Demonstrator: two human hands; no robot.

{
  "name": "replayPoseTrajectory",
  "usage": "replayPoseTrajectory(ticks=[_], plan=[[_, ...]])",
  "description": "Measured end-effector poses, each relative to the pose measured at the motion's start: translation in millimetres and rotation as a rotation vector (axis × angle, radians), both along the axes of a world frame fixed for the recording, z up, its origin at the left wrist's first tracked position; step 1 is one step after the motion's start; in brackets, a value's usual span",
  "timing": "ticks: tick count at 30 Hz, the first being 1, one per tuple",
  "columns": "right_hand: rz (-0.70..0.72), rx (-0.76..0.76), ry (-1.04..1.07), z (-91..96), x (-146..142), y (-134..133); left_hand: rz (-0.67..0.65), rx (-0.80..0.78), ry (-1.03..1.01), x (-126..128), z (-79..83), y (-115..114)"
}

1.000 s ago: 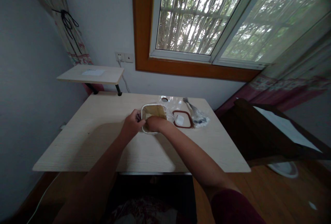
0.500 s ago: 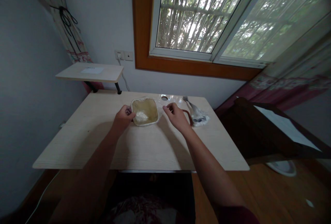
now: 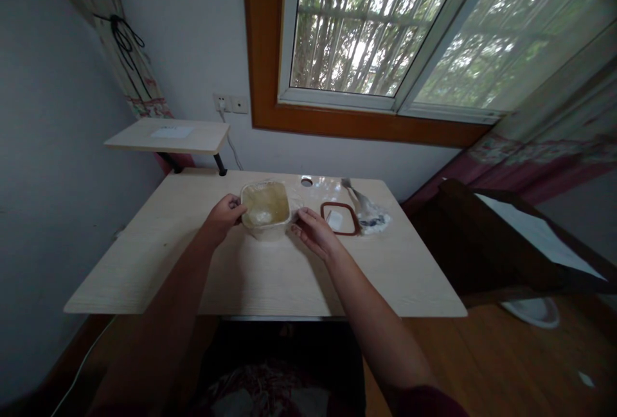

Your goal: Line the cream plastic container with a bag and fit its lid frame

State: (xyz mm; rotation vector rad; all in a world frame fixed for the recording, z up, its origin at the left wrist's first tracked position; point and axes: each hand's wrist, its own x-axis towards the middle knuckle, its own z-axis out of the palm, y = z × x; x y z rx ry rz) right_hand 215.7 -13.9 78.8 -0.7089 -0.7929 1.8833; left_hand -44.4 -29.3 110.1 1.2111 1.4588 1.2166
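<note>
A squarish food container stands slightly tilted above the middle of the desk, its top covered by clear plastic wrap. My left hand grips its left side, thumb over the rim. At the right side is my right hand, with curled fingers on the loose edge of the wrap against the wall; the fingertips are partly hidden. Just right of this hand, a clear lid with a reddish-brown rim lies flat. Beside the lid is a crumpled bundle of clear plastic.
The pale wooden desk has a small raised shelf at its back left, with a paper on it. A cable hole is near the back edge. Dark furniture with a white sheet stands at the right. A window is behind.
My right hand has come left, from holding the wrap out sideways to the container's right wall, uncovering the lid. The container has shifted slightly left and tilted, showing its front wall.
</note>
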Motion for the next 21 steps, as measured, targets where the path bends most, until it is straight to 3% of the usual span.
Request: replayPoseTrajectory(ticks=[7, 14, 17, 21], plan=[[0.012, -0.017, 0.102, -11.1, -1, -2, -0.015, -0.042, -0.034, -3, -0.4, 4], [-0.081, -0.059, 0.103, -25.7, -5, 1, -0.020, -0.051, -0.038, 2, 4.7, 3], [-0.102, -0.070, 0.139, -22.7, -2, 7, -0.043, -0.047, -0.027, 3, 7.1, 0], [-0.124, -0.022, 0.205, -5.2, 2, 17, -0.107, -0.030, 0.007, 2, 7.5, -6]])
